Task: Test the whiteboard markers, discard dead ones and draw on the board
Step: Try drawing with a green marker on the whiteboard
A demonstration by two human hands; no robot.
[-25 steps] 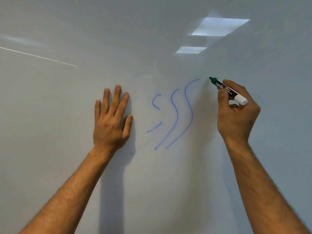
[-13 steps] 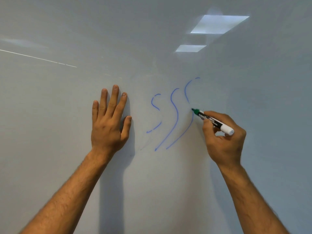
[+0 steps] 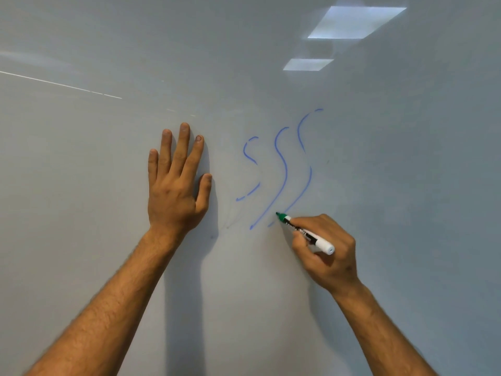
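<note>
A: Where's my left hand (image 3: 176,191)?
B: Flat on the whiteboard (image 3: 81,213), left of the three curved lines (image 3: 282,169).
A: My right hand (image 3: 328,253)?
B: Lower right of them, marker (image 3: 303,233) tip touching the rightmost line's lower end.

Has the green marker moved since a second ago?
Yes. The green marker, held by the right hand, moved down and left, from the top of the rightmost blue stroke to its bottom.

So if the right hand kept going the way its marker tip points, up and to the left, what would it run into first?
The right hand aims the marker at the lower ends of the blue strokes; the tip seems already against the whiteboard. Farther along that line lies the left hand.
</note>
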